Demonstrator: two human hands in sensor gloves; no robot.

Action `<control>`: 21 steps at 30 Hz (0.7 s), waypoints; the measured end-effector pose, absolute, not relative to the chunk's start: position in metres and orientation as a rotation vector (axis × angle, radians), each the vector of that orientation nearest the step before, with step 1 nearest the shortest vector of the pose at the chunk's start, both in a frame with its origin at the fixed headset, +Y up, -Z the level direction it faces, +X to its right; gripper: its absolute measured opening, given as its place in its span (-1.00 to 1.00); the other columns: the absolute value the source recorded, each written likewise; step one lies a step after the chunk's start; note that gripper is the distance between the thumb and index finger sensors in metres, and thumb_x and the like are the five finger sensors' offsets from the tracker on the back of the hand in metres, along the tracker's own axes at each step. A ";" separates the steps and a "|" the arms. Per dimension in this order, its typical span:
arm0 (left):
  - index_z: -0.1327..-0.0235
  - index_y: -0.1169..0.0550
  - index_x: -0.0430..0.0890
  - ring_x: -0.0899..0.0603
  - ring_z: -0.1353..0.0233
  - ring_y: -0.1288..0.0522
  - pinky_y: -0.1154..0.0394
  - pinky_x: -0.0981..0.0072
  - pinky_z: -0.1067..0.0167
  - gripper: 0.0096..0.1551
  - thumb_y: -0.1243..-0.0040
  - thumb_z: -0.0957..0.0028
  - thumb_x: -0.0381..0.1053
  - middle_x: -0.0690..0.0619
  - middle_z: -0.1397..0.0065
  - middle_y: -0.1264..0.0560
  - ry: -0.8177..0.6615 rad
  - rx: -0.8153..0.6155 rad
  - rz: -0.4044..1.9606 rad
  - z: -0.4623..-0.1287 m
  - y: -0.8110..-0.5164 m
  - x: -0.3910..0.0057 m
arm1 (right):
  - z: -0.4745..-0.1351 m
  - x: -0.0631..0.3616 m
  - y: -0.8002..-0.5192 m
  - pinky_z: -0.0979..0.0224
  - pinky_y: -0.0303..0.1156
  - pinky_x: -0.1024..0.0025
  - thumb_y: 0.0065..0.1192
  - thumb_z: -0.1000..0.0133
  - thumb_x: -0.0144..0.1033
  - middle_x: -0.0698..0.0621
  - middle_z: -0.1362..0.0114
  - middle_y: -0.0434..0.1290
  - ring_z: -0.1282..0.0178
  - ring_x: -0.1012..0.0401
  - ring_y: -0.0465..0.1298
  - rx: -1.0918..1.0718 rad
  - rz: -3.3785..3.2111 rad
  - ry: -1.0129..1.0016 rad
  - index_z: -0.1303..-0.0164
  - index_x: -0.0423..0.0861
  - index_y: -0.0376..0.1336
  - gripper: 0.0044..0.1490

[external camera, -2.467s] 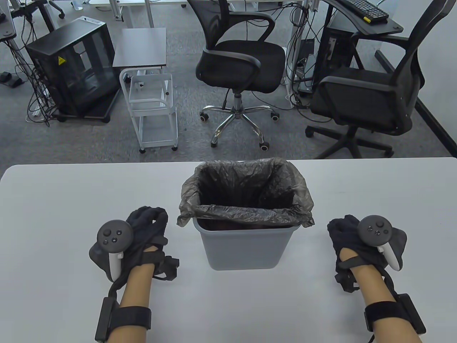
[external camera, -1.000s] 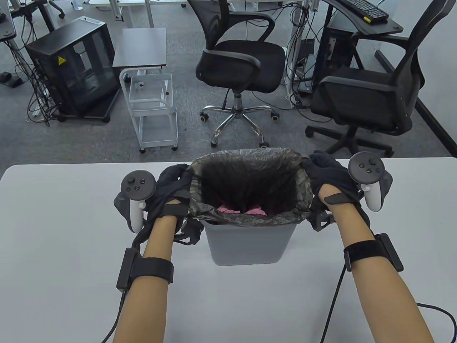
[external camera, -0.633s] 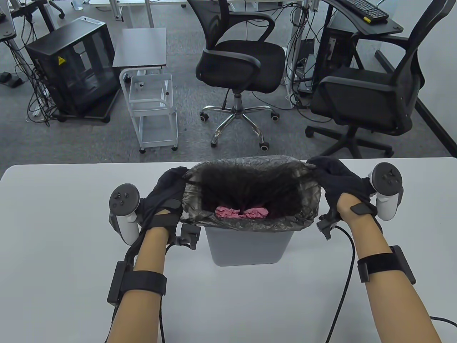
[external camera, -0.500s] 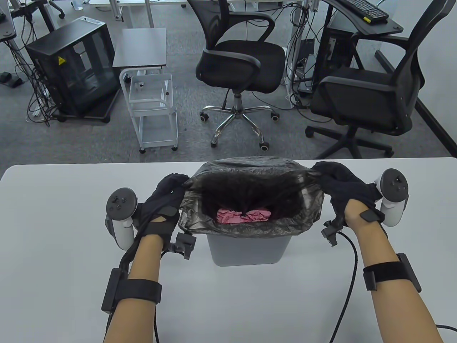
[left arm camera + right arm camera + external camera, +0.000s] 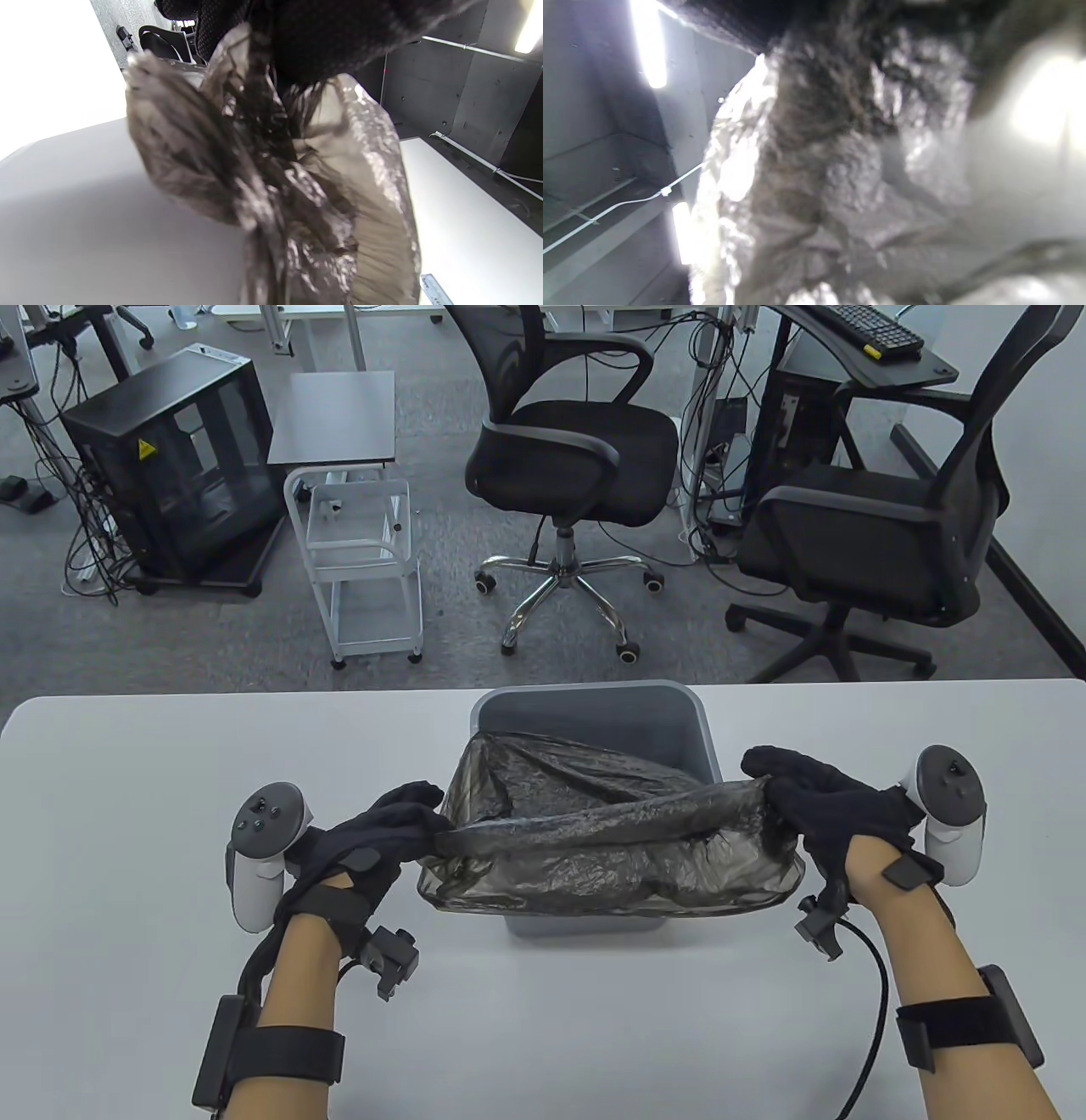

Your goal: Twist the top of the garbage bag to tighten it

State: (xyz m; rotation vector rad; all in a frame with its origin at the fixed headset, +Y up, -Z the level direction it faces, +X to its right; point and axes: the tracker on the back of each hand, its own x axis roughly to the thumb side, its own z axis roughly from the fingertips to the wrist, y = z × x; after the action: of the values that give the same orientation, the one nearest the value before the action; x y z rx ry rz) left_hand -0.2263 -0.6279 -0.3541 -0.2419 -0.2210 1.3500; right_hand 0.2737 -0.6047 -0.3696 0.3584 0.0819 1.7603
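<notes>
A grey-black translucent garbage bag sits in a grey plastic bin on the white table. Its top is off the bin's rim and is stretched flat toward me between my hands. My left hand grips the bag's left end. My right hand grips its right end. The bag's mouth is pulled closed, so the contents are hidden. The left wrist view shows crinkled bag film hanging from my gloved fingers. The right wrist view shows blurred bag film close up.
The white table stretches to both sides and in front of the bin. Beyond its far edge stand two black office chairs, a white wire cart and a black cabinet on the carpet.
Both hands pulled the bag's top off the bin's rim, then moved toward me and apart. The open mouth flattened shut, and the pink contents are hidden now.
</notes>
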 end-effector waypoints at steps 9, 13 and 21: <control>0.63 -0.93 -0.13 -0.32 -0.59 -0.14 -0.04 -0.59 -0.30 -0.31 -0.23 0.00 0.42 -0.09 -0.50 -0.44 -0.149 -0.218 1.218 -0.351 -0.635 -0.217 | -0.362 0.257 -0.618 -0.08 0.45 -0.20 0.20 -0.10 0.30 0.07 0.47 0.69 0.58 0.09 0.63 0.224 1.996 0.322 -0.38 -0.38 0.23 0.03; 0.91 -0.89 -0.09 -0.32 -0.52 -0.29 -0.12 -0.60 -0.26 -0.39 -0.33 0.08 0.42 -0.09 -0.38 -0.56 -0.095 -0.223 1.104 -0.349 -0.635 -0.215 | -0.360 0.248 -0.620 -0.11 0.43 -0.21 0.17 -0.06 0.40 0.07 0.52 0.67 0.58 0.09 0.61 0.236 2.113 0.441 -0.35 -0.34 0.29 0.08; -0.53 0.00 0.20 -0.32 -0.66 0.09 -0.06 -0.70 -0.27 0.25 -0.46 0.23 0.52 0.02 -0.66 0.24 -0.061 -0.199 1.007 -0.344 -0.638 -0.216 | -0.356 0.242 -0.624 -0.25 0.27 -0.36 0.29 0.04 0.48 -0.03 0.29 0.63 0.31 -0.02 0.56 0.267 2.224 0.541 -0.46 -0.23 0.26 0.15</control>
State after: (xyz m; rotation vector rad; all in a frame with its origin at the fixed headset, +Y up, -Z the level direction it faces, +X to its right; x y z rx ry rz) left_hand -0.2163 -0.6376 -0.3439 -0.1993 -0.0611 1.0073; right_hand 0.2421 -0.6239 -0.3565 0.2673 0.5408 2.2240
